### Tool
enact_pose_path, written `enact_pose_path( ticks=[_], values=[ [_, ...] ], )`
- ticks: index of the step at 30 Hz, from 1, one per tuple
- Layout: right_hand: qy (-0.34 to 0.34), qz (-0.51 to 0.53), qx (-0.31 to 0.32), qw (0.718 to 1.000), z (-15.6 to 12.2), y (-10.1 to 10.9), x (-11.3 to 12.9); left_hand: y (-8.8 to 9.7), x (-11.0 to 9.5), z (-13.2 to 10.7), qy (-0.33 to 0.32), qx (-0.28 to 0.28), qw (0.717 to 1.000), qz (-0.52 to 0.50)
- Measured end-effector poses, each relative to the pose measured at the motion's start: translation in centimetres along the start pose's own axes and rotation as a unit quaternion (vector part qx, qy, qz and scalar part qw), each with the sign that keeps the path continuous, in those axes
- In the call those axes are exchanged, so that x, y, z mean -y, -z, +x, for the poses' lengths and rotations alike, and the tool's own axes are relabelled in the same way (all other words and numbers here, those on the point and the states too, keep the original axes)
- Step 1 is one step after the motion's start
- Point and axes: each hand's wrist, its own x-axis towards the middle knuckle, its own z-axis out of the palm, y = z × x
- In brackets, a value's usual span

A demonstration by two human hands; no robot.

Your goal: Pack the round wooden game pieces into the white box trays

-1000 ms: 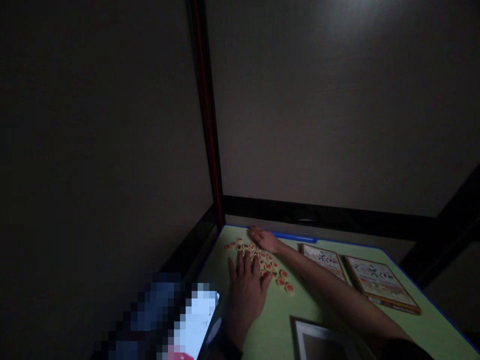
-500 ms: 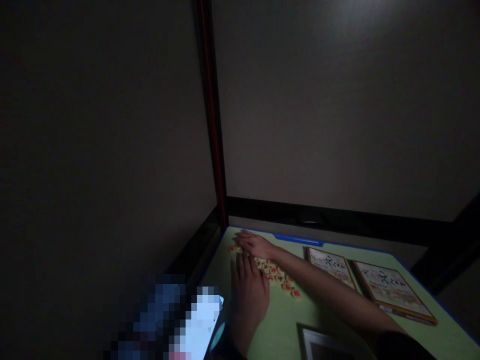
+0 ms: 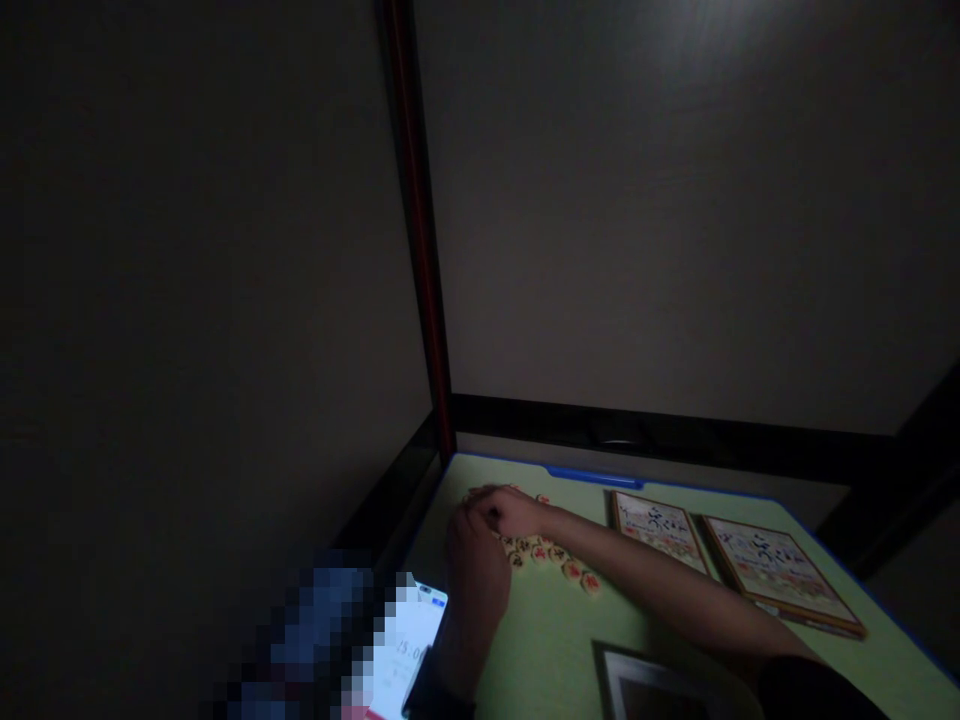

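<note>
Round xiangqi pieces with red and black characters lie bunched on a light green tabletop. My left hand rests at the near left of the bunch, its fingers bent and drawn together against my right hand. From the right, my right hand reaches across the pieces, fingers curled toward the left hand. The fingertips of both hands overlap in shadow, and whatever lies between them is hidden. A few pieces show past the far side of the right hand, others in front of its wrist.
Two flat boxes with pictured, lettered lids lie on the right. A white-edged dark frame sits at the near edge. A lit phone is beside my left wrist. Walls meet behind the blue-edged table.
Both hands were spread flat over the pieces; now their fingers are curled and meet at the left. My left hand has shifted slightly left, uncovering pieces. More of the phone screen shows.
</note>
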Motion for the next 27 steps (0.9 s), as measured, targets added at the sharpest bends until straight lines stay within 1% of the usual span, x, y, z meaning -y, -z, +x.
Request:
enact_pose_path(
  ticks=[2, 4, 5, 8, 10, 13, 15, 18, 20, 24, 27],
  values=[
    [-0.042, 0.081, -0.047, 0.995, -0.6, 0.4, -0.2, -0.7, 0.1, -0.3, 0.001, -0.010, 1.000, -0.010],
    [-0.099, 0.168, -0.100, 0.976, -1.3, 1.2, -0.8, -1.5, 0.2, -0.7, -0.014, -0.033, 0.999, -0.007],
    [-0.125, 0.194, -0.122, 0.965, -1.8, 1.7, -1.2, -1.9, 0.2, -0.9, -0.028, -0.043, 0.999, -0.001],
    [-0.169, 0.195, -0.158, 0.953, -4.2, 2.8, -2.4, -2.8, 0.3, -1.3, -0.065, -0.034, 0.997, 0.021],
    [-0.194, 0.194, -0.174, 0.946, -6.1, 2.9, -2.7, -3.2, 0.4, -1.4, -0.077, -0.018, 0.996, 0.030],
    [-0.219, 0.191, -0.191, 0.938, -8.6, 2.2, -2.3, -3.7, 0.5, -1.7, -0.099, -0.008, 0.995, 0.033],
    [-0.223, 0.190, -0.200, 0.935, -9.5, 1.6, -1.6, -4.0, 0.6, -1.8, -0.112, -0.011, 0.993, 0.032],
    [-0.214, 0.179, -0.208, 0.938, -10.0, 1.0, -0.6, -4.3, 0.7, -2.0, -0.124, -0.016, 0.992, 0.028],
    [-0.216, 0.153, -0.208, 0.942, -10.1, 1.1, -0.3, -4.4, 0.9, -2.0, -0.128, -0.017, 0.991, 0.025],
    [-0.234, 0.091, -0.189, 0.949, -9.5, 2.2, -0.5, -4.0, 0.9, -1.9, -0.132, -0.021, 0.991, 0.028],
    [-0.217, 0.082, -0.175, 0.957, -8.0, 3.0, -1.0, -3.6, 0.7, -1.8, -0.133, -0.029, 0.990, 0.036]
  ],
)
